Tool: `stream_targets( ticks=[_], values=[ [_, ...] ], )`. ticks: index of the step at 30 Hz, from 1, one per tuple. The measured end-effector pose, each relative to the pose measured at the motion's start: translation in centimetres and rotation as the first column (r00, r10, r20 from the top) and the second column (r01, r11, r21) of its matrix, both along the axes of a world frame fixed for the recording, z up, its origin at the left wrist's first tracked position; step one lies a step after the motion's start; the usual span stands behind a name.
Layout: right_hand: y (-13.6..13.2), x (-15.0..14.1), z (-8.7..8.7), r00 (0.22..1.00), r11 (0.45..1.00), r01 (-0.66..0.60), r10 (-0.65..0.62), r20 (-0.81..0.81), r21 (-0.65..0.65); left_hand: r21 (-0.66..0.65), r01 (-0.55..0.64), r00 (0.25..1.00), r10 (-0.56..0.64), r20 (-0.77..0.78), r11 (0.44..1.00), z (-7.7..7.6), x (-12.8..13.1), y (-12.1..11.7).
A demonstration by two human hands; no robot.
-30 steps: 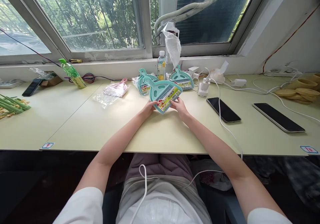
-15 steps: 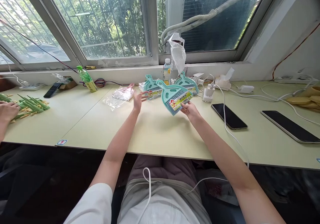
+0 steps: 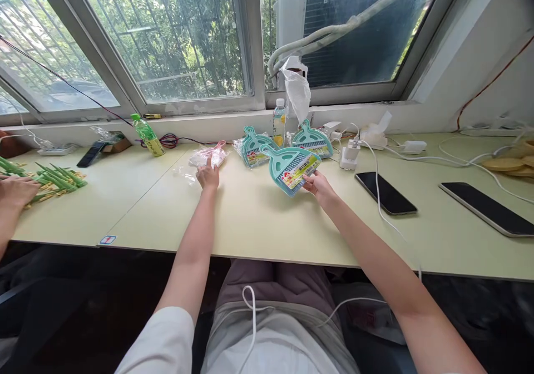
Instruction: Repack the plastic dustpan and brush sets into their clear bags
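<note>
My right hand (image 3: 316, 184) grips the lower right corner of a mint-green dustpan with a brush and a printed label (image 3: 294, 171), held tilted above the table. My left hand (image 3: 208, 176) reaches forward with its fingers stretched out, at the near edge of a pink dustpan in clear plastic (image 3: 214, 155). Its fingertips seem to touch the plastic; the contact is partly hidden. Behind the held dustpan lie two more mint-green sets, a wrapped one on the left (image 3: 254, 148) and another on the right (image 3: 312, 140).
Near the window stand a green-capped bottle (image 3: 149, 136) and a clear bottle (image 3: 278, 121). On the right are a charger (image 3: 349, 156), a phone (image 3: 386, 193), a tablet (image 3: 488, 208) and white cables. Another person's hand (image 3: 16, 190) rests on green stalks at far left.
My left hand has moved left, from beside the mint-green sets to the pink dustpan and its clear plastic. My right hand keeps hold of its dustpan, almost in the same place.
</note>
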State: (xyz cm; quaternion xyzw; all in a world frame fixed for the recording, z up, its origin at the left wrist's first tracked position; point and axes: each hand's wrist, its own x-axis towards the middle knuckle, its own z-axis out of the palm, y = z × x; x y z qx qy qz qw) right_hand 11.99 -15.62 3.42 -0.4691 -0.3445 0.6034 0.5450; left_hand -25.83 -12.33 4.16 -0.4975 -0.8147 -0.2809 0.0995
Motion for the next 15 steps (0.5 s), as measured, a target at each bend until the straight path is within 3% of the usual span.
stream_targets(
  ticks=[3,6,10,13,15],
  values=[
    [-0.1,0.0,-0.1,1.0,0.999,0.005,-0.005,-0.013,-0.039,0.012,-0.104,0.992,0.104,-0.074,0.995,-0.2,0.8,0.2],
    [-0.2,0.1,-0.1,0.999,0.997,0.036,-0.037,-0.007,-0.064,-0.017,-0.1,0.991,0.098,-0.091,0.995,-0.6,0.5,0.1],
    [-0.2,0.1,0.0,0.998,0.996,0.054,-0.055,-0.016,-0.068,-0.041,-0.092,0.996,0.092,0.015,0.995,-0.7,-1.1,0.0],
    [-0.2,0.1,0.0,0.998,0.997,0.051,-0.053,-0.028,-0.066,0.188,-0.075,0.989,0.048,0.14,0.979,0.1,-1.2,-0.2],
    [-0.2,0.0,0.0,0.997,0.997,0.058,-0.06,-0.042,-0.057,0.408,-0.028,0.989,-0.035,0.146,0.913,1.1,0.3,-0.5]
  ],
)
